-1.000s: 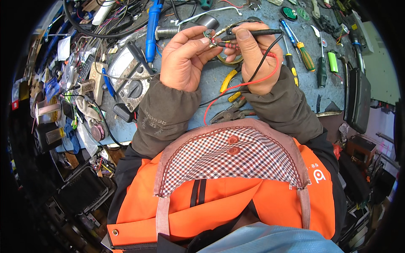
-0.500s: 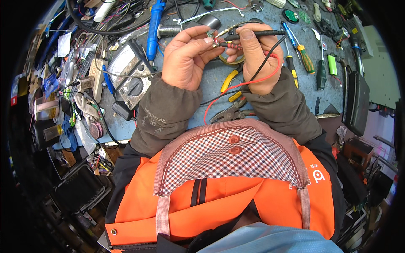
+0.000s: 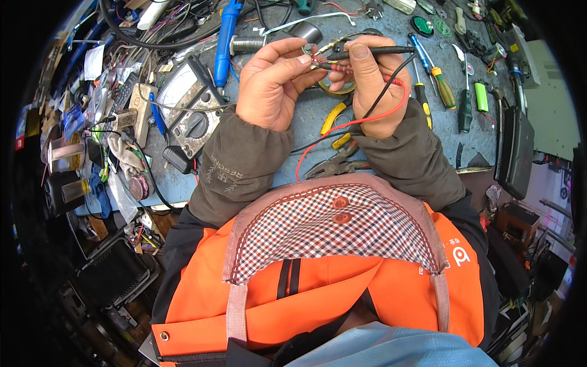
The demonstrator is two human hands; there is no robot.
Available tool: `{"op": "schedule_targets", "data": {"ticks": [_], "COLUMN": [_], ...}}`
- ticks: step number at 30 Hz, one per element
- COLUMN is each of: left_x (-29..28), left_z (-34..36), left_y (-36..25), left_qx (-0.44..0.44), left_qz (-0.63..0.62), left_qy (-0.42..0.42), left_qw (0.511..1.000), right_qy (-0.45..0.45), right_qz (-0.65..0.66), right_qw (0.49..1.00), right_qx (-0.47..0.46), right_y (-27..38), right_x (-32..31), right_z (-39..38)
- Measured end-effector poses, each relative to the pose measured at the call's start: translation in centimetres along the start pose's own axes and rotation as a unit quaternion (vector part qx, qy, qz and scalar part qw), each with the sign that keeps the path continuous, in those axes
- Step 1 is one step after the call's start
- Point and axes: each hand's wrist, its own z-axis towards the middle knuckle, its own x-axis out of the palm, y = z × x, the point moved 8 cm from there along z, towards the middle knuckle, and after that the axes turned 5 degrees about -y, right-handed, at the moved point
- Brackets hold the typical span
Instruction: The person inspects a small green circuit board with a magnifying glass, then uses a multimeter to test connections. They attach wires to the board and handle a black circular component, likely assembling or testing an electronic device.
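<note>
- Analogue meter (image 3: 191, 125): left part of the bench, dial facing up, a dark cable across it.
- Blue pen-shaped tool (image 3: 225, 52): far side, lying just left of the left hand.
- Left forearm (image 3: 241, 162): grey-brown sleeve, rising from the near edge, slanting far and right.
- Left hand (image 3: 269, 85): raised above the bench, thumb and index finger pinched together, remaining fingers curled below; grips a small circuit part.
- Small circuit part (image 3: 315, 60): at the left fingertips, between the two hands; detail too small to tell.
- Pliers (image 3: 330, 167): dark, on the bench, near side, between the forearms.
- Red probe (image 3: 336, 67): in the right hand, below the black probe, pointing left to the part; tip contact cannot be told.
- Right hand (image 3: 373, 85): raised level with the left, fingers bent and closed, thumb laid along the black probe.
- Black probe (image 3: 391, 51): roughly level, pointing left.
- Right forearm (image 3: 416, 159): matching sleeve, slanting far and left.
- Screwdrivers (image 3: 444, 87): right of the right hand.
- Green cylinder (image 3: 482, 96): farther right.
</note>
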Motion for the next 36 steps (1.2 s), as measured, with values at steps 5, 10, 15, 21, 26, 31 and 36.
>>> {"op": "schedule_targets", "data": {"ticks": [5, 10, 15, 21, 26, 31, 36], "left_x": [0.0, 0.01, -0.16, -0.03, 0.03, 0.06, -0.18], "left_z": [0.04, 0.0, -0.02, -0.06, 0.01, 0.02, -0.04], "left_y": [-0.02, -0.04, 0.04, 0.05, 0.12, 0.05, 0.43], "left_qx": [0.004, 0.006, 0.008, 0.006, 0.007, 0.009, 0.006], "left_qz": [0.004, 0.014, 0.016, 0.015, 0.016, 0.02, 0.008], "left_qy": [0.01, 0.002, -0.001, 0.002, 0.0, 0.001, 0.0], "left_qw": [1.0, 1.0, 1.0, 1.0, 1.0, 1.0, 1.0], "right_qy": [-0.008, -0.005, 0.002, 0.0, 0.002, 0.005, 0.026], "right_qz": [0.037, 0.022, 0.022, 0.022, 0.021, 0.014, -0.026], "right_qw": [0.999, 1.0, 1.0, 1.0, 0.999, 0.999, 0.999], "right_qx": [-0.002, -0.014, -0.018, -0.015, -0.031, -0.03, -0.003], "right_y": [0.06, 0.18, -0.05, 0.15, 0.42, 0.28, 0.58], "right_x": [0.1, 0.14, 0.11, 0.11, 0.18, 0.17, 0.72], "right_z": [-0.08, -0.07, -0.07, -0.22, -0.32, -0.25, -0.15]}}
